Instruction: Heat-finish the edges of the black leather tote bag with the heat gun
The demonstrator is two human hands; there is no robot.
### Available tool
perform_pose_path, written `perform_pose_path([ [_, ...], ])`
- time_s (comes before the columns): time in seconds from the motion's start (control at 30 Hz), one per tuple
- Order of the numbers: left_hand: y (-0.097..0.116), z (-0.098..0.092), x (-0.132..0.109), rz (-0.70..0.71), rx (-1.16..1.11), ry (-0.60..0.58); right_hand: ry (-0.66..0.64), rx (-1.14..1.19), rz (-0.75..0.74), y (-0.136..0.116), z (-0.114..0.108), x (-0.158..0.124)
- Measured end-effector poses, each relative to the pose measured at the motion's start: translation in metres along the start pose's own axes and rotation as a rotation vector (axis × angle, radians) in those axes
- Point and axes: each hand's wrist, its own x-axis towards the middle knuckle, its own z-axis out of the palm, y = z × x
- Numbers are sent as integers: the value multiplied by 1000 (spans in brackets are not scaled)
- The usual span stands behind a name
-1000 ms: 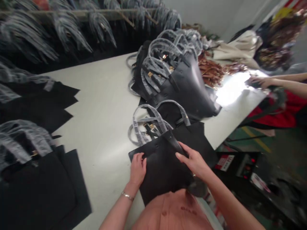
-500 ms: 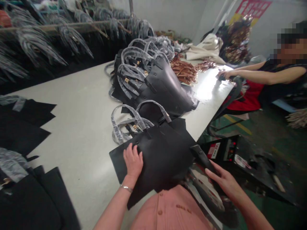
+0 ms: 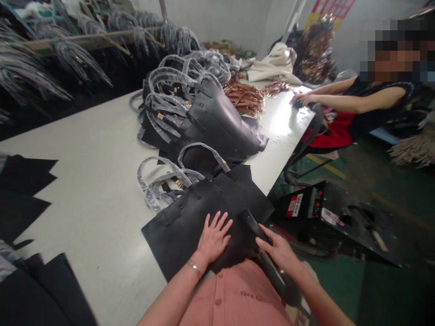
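A black leather bag panel [image 3: 183, 222] lies flat at the table's near edge, its handles [image 3: 146, 181] wrapped in clear plastic and stretching away from me. My left hand [image 3: 214, 237] rests on the panel's middle, palm down with fingers spread. In my right hand [image 3: 278, 249] is a black hand tool with a flat nozzle [image 3: 250, 222], and a thick dark hose seems to run back from it. The nozzle is over the panel's right part; whether it touches the leather I cannot tell.
More black bag panels [image 3: 217, 120] with wrapped handles are piled behind on the white table [image 3: 98, 136]. Brown straps [image 3: 243, 97] lie beyond. Dark pieces [image 3: 37, 290] sit at left. A black machine [image 3: 340, 222] stands at right; a co-worker [image 3: 367, 102] sits further back.
My left hand has slid from the panel's left part to its middle, fingers now spread. The tool in my right hand has moved left, from the panel's right edge to over it.
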Motion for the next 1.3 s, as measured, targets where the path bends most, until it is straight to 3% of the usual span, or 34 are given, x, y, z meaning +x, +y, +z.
perform_pose_path([
  [0.13,7,-1,-2,-53,-49,-50,75,100,-39,-14,-3,21],
  [0.23,-6,-9,-3,-84,-167,-47,47,84,-38,-11,-9,30],
  [0.33,-46,-29,5,-264,-206,110,6,39,-18,-1,-4,39],
  [0.4,-81,-51,14,-415,-106,250,-4,22,-27,3,6,43],
  [0.47,-114,-73,26,-472,60,285,-25,5,-41,1,17,44],
  [0.63,-173,-107,48,-340,331,-49,-128,-77,-69,-15,38,42],
  [0.8,-206,-114,40,-327,353,-185,-122,-111,-176,-26,44,39],
  [0.97,-217,-133,29,-230,296,-254,-86,-148,-190,-29,48,35],
  [1.13,-205,-171,21,-107,207,-307,-133,-174,-222,-32,51,39],
  [1.2,-196,-183,12,-156,110,-341,-153,-191,-241,-35,53,41],
  [1.3,-180,-190,-14,-347,-264,-376,-166,-207,-272,-43,56,41],
])
